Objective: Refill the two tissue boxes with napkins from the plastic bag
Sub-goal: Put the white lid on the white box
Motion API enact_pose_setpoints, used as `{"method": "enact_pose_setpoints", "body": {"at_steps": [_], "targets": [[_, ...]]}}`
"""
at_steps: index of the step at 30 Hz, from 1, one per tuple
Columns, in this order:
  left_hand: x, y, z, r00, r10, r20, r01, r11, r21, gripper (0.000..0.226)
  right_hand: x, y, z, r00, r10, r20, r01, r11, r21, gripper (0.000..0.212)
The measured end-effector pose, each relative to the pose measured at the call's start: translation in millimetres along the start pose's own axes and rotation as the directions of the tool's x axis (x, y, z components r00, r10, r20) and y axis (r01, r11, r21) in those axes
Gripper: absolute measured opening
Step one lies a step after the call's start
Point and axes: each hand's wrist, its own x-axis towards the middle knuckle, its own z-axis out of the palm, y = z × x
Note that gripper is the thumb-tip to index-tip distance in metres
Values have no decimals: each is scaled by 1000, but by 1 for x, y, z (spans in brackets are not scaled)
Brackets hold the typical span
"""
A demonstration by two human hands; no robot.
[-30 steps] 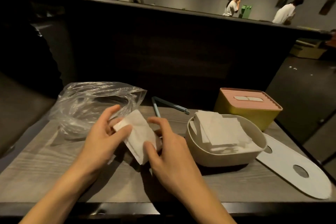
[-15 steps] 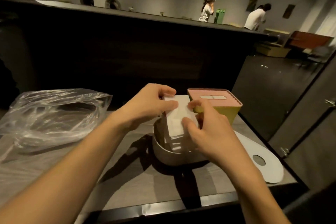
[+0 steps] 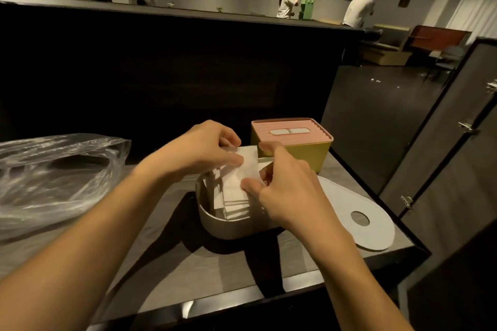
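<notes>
Right, both my hands are over the open white tissue box (image 3: 215, 223) near the middle of the grey table (image 3: 188, 263); my left hand (image 3: 199, 150) has its fingers curled over the top edge of a folded wad of napkins (image 3: 236, 177), and my right hand (image 3: 287, 193) pinches the same wad from the near side, thumb pressed on its face; the wad stands tilted, its lower end down inside the box among the other napkins already stacked there; the box's flat white lid (image 3: 357, 220), with a round hole in it, lies on the table just to the right, its near edge close to the table's corner; behind the open box sits the second tissue box (image 3: 295, 148), yellow with a pink slotted lid on, closed; over on the left the clear plastic bag (image 3: 56, 177) lies crumpled on the table, well apart from my hands, its mouth gaping; whether any napkins are inside it I cannot tell; beyond the dark partition (image 3: 166, 67), people (image 3: 287, 0) stand in the room.
</notes>
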Motion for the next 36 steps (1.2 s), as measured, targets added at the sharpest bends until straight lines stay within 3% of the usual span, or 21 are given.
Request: {"method": "enact_pose_setpoints", "body": {"at_steps": [4, 8, 13, 16, 19, 22, 26, 30, 36], "targets": [[2, 8, -13, 998, 41, 43, -37, 995, -90, 55, 3, 9, -11, 998, 57, 6, -56, 959, 278, 71], [12, 16, -22, 995, 49, 86, -41, 995, -93, 65, 8, 21, -27, 1000, -3, -6, 6, 857, 515, 67], [15, 21, -22, 972, 135, 191, -55, 925, -375, 37, 12, 33, -33, 1000, -23, 17, 9, 828, 561, 60], [17, 25, -14, 956, 163, 243, -21, 868, -496, 40, 18, 36, -28, 996, 16, 90, -64, 825, 562, 72], [20, 28, -8, 966, 160, 202, -21, 830, -557, 39, 22, 39, -29, 981, 10, 192, -134, 752, 646, 49], [24, 29, -7, 984, 123, 130, -24, 813, -581, 27, 21, 47, -30, 978, -4, 207, -137, 738, 661, 32], [32, 28, 3, 992, 56, 113, -4, 907, -421, 26, 19, 49, -30, 981, 68, 179, -156, 828, 539, 27], [43, 24, 26, 996, 61, 65, -53, 990, -127, 33, 15, 50, -27, 992, 85, 98, -100, 983, 154, 43], [40, 27, 39, 993, 90, 81, -95, 993, 71, 41, 13, 52, -27, 983, 92, 159, -87, 996, -34, 52]]}}
